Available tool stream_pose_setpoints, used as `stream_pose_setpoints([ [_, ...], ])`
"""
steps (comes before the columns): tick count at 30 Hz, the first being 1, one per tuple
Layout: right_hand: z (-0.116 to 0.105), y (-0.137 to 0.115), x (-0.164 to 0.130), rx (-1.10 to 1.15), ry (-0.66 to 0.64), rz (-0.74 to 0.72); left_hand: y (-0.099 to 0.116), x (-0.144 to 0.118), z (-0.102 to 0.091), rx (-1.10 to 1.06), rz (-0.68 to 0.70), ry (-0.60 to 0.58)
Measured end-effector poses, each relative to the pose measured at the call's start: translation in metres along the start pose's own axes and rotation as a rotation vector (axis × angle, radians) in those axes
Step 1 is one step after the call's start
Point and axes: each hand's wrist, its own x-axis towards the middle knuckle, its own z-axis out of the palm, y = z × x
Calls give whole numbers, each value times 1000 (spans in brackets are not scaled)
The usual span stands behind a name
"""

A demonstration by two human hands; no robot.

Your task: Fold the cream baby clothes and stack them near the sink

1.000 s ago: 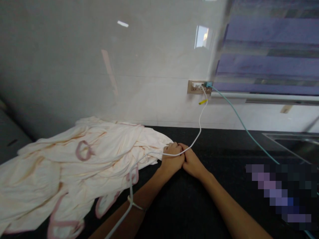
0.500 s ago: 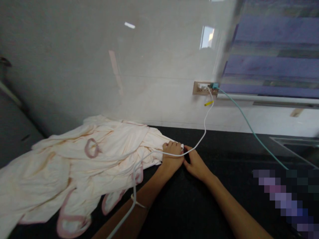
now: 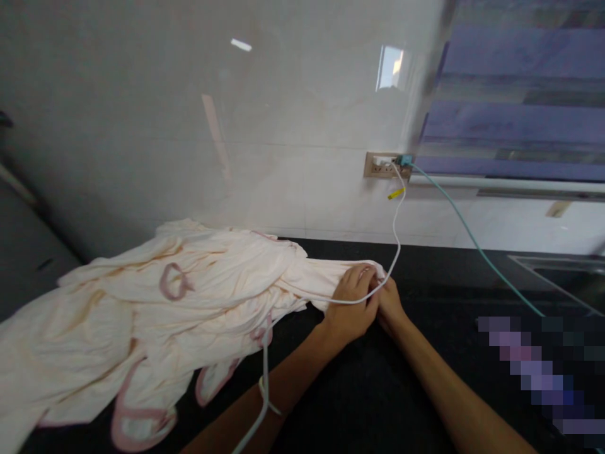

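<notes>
Both hands (image 3: 366,301) closed on garment edge (image 3: 331,277)

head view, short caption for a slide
Both hands grip the cream garment's end on a black counter, white cable draped across.

Both bare forearms reaching forward and converging, left hand (image 3: 350,302) knuckles up with fingers (image 3: 360,276) curled closed, right hand (image 3: 390,300) tucked just beside it, touching, its fingers mostly hidden
</notes>
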Motion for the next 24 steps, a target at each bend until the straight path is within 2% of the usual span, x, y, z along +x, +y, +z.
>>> stream_pose_setpoints([
  [3,-8,-1,10,198,228,112,3,-1,-3,130,-42,-39],
  [6,-31,-8,26,313,431,135,1,-1,-2,188,-95,-113],
  [9,-61,-16,42,290,612,83,-4,-1,0,241,-137,-145],
  [11,-78,-17,49,188,686,56,-6,-2,1,248,-135,-176],
  [14,-94,-14,51,-99,655,45,-10,-6,4,221,-107,-265],
  [18,-94,-6,47,-520,559,64,-11,-12,7,192,-86,-360],
  [24,-84,0,38,-737,392,85,-4,-18,13,201,-106,-438],
])
